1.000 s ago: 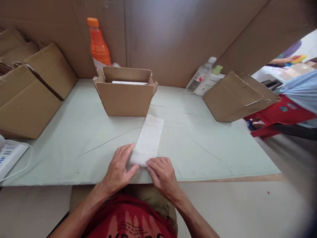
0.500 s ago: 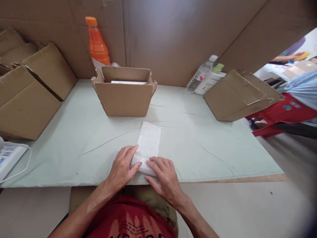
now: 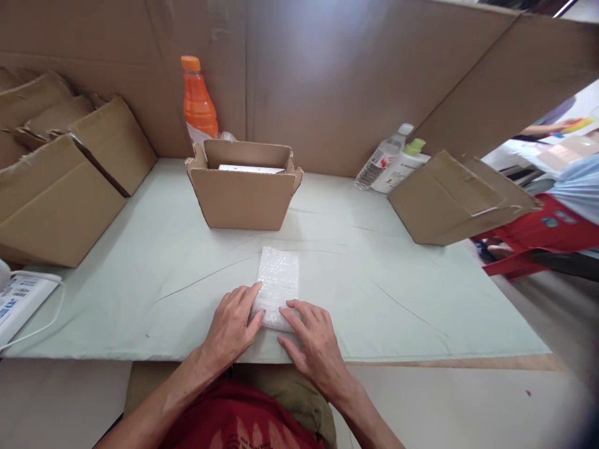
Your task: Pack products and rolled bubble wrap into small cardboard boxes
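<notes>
A strip of bubble wrap (image 3: pixel 279 273) lies on the pale green table cover in front of me, its near end folded over into a thicker bundle. What is inside the bundle, if anything, I cannot see. My left hand (image 3: pixel 235 319) holds the left edge of that bundle, with the thumb on the near side and the fingers along the side. On the right edge, my right hand (image 3: pixel 312 337) has its fingers over the top and its thumb lower, by the near edge. Beyond the strip stands an open cardboard box (image 3: pixel 243 198) with a white item (image 3: pixel 251 169) inside.
More cardboard boxes (image 3: pixel 56 199) stand at the left, above a white device with a cable (image 3: pixel 28 299). An orange bottle (image 3: pixel 199 103) is behind the middle box. At the right are a clear bottle (image 3: pixel 381 159), a white bottle (image 3: pixel 400 171) and a tilted box (image 3: pixel 449 202). A person sits beyond.
The whole view has shifted slightly with my head. Both hands remain on the bundle, and the flat part of the bubble wrap beyond them looks a little shorter and straighter.
</notes>
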